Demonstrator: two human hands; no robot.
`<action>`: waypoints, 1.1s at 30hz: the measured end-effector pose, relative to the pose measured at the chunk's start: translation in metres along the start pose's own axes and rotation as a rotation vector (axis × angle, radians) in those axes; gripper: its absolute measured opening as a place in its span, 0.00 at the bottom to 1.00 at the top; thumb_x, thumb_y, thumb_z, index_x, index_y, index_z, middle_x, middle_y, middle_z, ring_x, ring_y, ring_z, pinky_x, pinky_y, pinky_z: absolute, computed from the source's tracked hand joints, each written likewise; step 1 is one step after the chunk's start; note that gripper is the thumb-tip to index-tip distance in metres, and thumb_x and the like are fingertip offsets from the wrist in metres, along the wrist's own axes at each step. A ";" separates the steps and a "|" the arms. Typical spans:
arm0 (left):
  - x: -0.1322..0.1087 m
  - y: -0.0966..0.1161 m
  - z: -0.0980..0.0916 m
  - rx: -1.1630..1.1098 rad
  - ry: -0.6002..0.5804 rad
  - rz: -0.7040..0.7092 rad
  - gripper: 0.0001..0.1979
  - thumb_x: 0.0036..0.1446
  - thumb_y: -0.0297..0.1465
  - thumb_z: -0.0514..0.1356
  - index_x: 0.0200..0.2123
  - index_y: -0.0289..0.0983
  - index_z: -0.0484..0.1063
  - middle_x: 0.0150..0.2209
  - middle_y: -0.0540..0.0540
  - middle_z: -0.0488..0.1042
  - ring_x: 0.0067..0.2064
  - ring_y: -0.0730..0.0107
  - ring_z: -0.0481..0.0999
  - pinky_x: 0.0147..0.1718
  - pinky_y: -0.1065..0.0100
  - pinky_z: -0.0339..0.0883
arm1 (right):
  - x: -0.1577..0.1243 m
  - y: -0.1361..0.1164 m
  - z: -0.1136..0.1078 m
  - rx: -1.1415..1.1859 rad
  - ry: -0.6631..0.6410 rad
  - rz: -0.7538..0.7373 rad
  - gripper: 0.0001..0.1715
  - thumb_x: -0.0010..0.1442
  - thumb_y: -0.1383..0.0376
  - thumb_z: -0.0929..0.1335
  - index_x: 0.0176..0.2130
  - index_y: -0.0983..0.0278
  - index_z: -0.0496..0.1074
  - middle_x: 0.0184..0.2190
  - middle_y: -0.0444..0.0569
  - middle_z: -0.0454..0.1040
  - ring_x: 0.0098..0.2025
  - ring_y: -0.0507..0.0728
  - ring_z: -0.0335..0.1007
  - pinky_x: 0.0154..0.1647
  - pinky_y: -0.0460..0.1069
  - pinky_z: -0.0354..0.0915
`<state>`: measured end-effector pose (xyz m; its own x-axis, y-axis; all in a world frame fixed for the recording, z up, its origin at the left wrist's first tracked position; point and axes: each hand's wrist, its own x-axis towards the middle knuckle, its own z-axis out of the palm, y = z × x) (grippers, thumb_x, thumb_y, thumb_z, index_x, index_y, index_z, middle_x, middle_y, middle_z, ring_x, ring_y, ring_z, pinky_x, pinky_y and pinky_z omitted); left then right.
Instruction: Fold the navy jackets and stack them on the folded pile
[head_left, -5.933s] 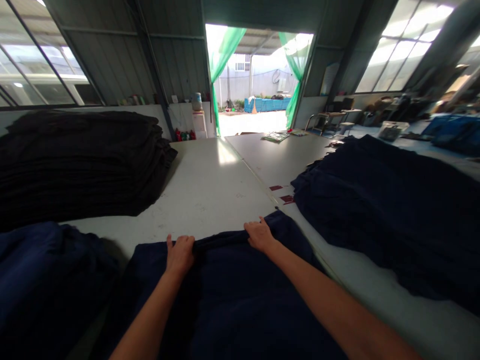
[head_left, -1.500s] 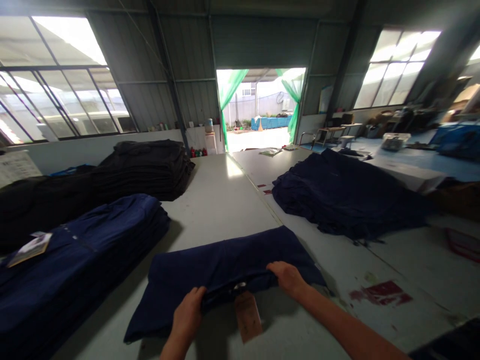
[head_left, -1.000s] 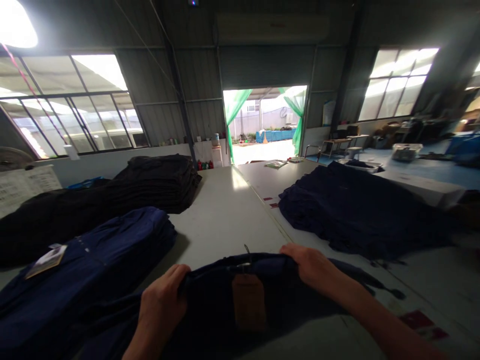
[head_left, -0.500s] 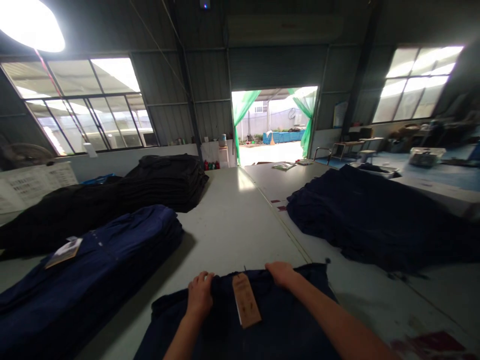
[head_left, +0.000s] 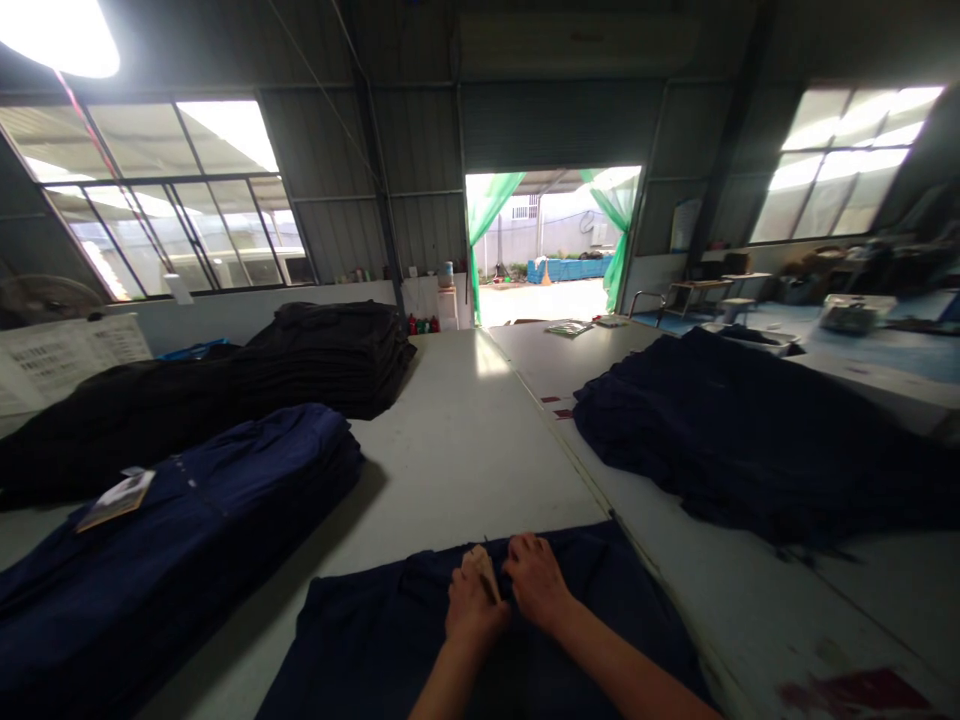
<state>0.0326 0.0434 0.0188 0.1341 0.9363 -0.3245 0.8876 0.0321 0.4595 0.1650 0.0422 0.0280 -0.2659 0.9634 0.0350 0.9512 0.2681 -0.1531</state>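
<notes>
1. Garment [head_left: 375,625]: dark navy, lightly creased, spread on the surface [head_left: 450,440], near middle.
2. Tan tag [head_left: 489,574], at its far edge: clamped in the left hand's [head_left: 472,608] fingers.
3. Right hand [head_left: 538,585] just beside, fingers bent; whether gripping, cannot tell.

Sheer green curtains [head_left: 615,215] are pulled aside at the back, and a long, low, bright-blue stack [head_left: 585,269] sits outside (an orange broom-like thing [head_left: 545,273] is right by it, lol). Over left there's folded black fabric [head_left: 345,360] piled high, plus a white boxy crate [head_left: 75,350].
</notes>
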 end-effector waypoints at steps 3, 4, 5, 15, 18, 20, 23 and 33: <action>-0.001 -0.007 -0.009 -0.161 0.073 -0.035 0.28 0.45 0.31 0.55 0.52 0.31 0.56 0.48 0.37 0.68 0.49 0.60 0.68 0.46 0.67 0.59 | -0.004 -0.009 0.007 0.074 -0.021 -0.023 0.13 0.54 0.66 0.61 0.37 0.58 0.73 0.41 0.49 0.68 0.48 0.60 0.55 0.47 0.54 0.51; -0.001 -0.010 -0.013 -0.188 0.074 -0.036 0.25 0.46 0.30 0.53 0.50 0.32 0.58 0.45 0.38 0.70 0.46 0.62 0.70 0.44 0.68 0.61 | -0.004 -0.011 0.009 0.103 -0.013 -0.024 0.15 0.54 0.66 0.62 0.39 0.57 0.72 0.41 0.48 0.68 0.48 0.59 0.54 0.48 0.54 0.50; -0.001 -0.012 -0.016 -0.206 0.078 -0.037 0.22 0.47 0.29 0.52 0.48 0.32 0.59 0.43 0.39 0.72 0.44 0.64 0.72 0.42 0.70 0.61 | -0.004 -0.013 0.011 0.131 -0.003 -0.025 0.17 0.53 0.66 0.62 0.43 0.55 0.71 0.43 0.46 0.68 0.49 0.59 0.53 0.49 0.54 0.49; -0.014 -0.042 -0.026 -0.285 0.024 -0.112 0.18 0.57 0.29 0.45 0.49 0.36 0.63 0.37 0.46 0.76 0.36 0.72 0.76 0.35 0.72 0.68 | 0.004 -0.036 0.015 0.262 -0.067 -0.135 0.24 0.58 0.62 0.57 0.54 0.50 0.59 0.56 0.41 0.63 0.59 0.61 0.45 0.56 0.60 0.42; -0.028 -0.051 -0.028 -0.194 0.053 -0.107 0.16 0.52 0.25 0.50 0.44 0.34 0.69 0.44 0.42 0.73 0.46 0.65 0.71 0.46 0.67 0.63 | 0.003 -0.035 0.026 0.224 -0.129 -0.167 0.24 0.55 0.61 0.61 0.52 0.50 0.62 0.56 0.42 0.62 0.60 0.62 0.45 0.56 0.61 0.42; -0.037 -0.054 -0.030 -0.042 0.132 -0.086 0.21 0.51 0.24 0.50 0.49 0.34 0.67 0.51 0.39 0.67 0.53 0.60 0.64 0.52 0.62 0.56 | 0.002 -0.034 0.032 0.198 -0.146 -0.151 0.26 0.53 0.60 0.63 0.53 0.51 0.61 0.59 0.44 0.56 0.62 0.63 0.40 0.57 0.61 0.40; -0.043 -0.060 -0.032 0.267 0.198 -0.072 0.26 0.52 0.28 0.49 0.56 0.43 0.59 0.59 0.44 0.58 0.60 0.51 0.52 0.56 0.49 0.46 | -0.002 -0.035 0.035 0.203 -0.172 -0.099 0.35 0.52 0.55 0.64 0.58 0.54 0.54 0.64 0.49 0.44 0.64 0.64 0.32 0.60 0.61 0.35; -0.025 -0.102 -0.007 0.327 0.153 -0.238 0.27 0.56 0.45 0.41 0.59 0.59 0.35 0.65 0.58 0.30 0.62 0.36 0.30 0.47 0.28 0.39 | -0.008 -0.028 0.057 0.263 -0.160 -0.101 0.35 0.54 0.43 0.58 0.59 0.40 0.44 0.65 0.37 0.31 0.62 0.73 0.13 0.54 0.74 0.18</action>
<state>-0.0637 0.0193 -0.0145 -0.1366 0.9579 -0.2526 0.9820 0.1644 0.0926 0.1314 0.0262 -0.0246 -0.3978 0.9131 -0.0891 0.8512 0.3311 -0.4073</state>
